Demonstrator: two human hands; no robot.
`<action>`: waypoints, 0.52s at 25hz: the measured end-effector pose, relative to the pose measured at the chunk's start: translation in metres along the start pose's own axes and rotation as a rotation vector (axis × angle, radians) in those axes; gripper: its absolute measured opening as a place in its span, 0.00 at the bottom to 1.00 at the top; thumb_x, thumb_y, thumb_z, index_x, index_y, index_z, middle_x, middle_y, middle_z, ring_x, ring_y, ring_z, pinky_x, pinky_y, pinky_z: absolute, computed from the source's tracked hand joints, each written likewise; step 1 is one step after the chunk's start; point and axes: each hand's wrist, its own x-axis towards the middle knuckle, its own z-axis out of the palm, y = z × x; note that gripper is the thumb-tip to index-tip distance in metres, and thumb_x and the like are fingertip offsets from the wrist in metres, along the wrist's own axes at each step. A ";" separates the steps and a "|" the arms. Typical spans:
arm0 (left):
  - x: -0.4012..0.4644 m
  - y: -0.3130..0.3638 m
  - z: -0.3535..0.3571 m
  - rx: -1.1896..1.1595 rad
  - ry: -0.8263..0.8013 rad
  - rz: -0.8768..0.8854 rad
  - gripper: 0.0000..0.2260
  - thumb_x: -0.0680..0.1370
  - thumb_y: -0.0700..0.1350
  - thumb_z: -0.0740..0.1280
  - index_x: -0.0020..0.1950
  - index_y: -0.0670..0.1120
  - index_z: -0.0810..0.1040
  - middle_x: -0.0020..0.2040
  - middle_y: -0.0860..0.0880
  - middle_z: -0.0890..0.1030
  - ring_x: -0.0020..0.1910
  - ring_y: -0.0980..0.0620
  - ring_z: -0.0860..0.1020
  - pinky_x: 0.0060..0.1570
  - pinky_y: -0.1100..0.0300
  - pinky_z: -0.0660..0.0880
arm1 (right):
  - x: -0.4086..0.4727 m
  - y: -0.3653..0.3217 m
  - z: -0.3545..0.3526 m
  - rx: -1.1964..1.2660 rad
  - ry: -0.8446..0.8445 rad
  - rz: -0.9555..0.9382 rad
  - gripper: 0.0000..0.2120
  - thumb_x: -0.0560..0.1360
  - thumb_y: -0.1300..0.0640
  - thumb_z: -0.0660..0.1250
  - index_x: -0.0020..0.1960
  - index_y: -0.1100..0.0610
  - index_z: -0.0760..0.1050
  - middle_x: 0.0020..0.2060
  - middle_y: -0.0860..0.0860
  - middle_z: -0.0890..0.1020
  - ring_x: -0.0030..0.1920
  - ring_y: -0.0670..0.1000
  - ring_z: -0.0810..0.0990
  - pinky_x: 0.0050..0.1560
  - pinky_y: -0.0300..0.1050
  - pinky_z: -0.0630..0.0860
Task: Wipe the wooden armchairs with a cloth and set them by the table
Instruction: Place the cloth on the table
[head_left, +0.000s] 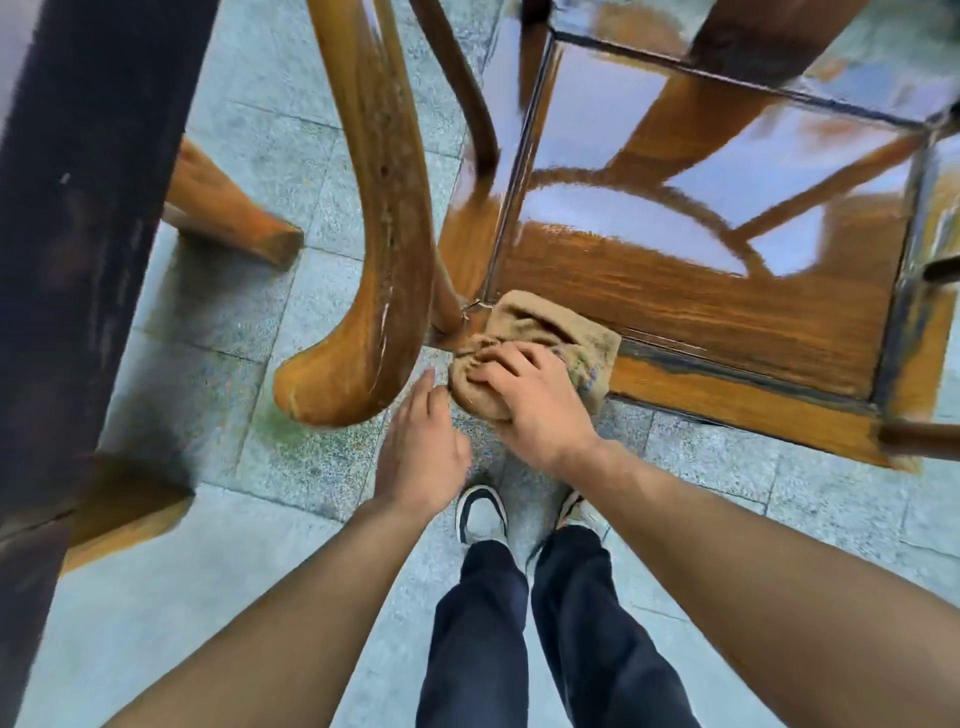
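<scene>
We reach both bare forearms forward and down. Our right hand (535, 400) lies palm down, its fingers curled over the bunched cloth (540, 338). Our left hand (421, 447) sits just beside it, fingers straight and together, holding nothing.

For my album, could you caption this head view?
Right hand presses a tan cloth onto the armchair seat's front corner.

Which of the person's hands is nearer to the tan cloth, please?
Right. The right hand grips the tan cloth on the chair seat corner; the left hand hovers open just beside it.
</scene>
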 end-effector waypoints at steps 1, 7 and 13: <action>-0.008 0.005 -0.001 -0.083 -0.020 -0.052 0.27 0.78 0.41 0.63 0.77 0.43 0.61 0.79 0.44 0.61 0.75 0.43 0.64 0.69 0.49 0.68 | -0.010 0.003 -0.003 -0.052 -0.105 -0.012 0.25 0.72 0.55 0.72 0.68 0.49 0.76 0.68 0.49 0.75 0.66 0.60 0.70 0.67 0.55 0.65; -0.071 0.020 0.000 -0.391 0.010 -0.340 0.24 0.80 0.45 0.63 0.76 0.46 0.62 0.72 0.43 0.72 0.67 0.40 0.72 0.62 0.49 0.71 | -0.072 -0.025 0.003 0.155 -0.341 0.216 0.22 0.72 0.57 0.69 0.65 0.46 0.77 0.56 0.50 0.78 0.58 0.60 0.74 0.60 0.57 0.72; -0.149 0.012 -0.027 -0.722 0.304 -0.663 0.16 0.82 0.48 0.60 0.70 0.46 0.70 0.63 0.46 0.79 0.59 0.44 0.77 0.52 0.57 0.69 | -0.091 -0.116 -0.017 0.663 -0.254 0.354 0.20 0.66 0.63 0.71 0.57 0.53 0.80 0.49 0.52 0.84 0.50 0.54 0.83 0.52 0.46 0.80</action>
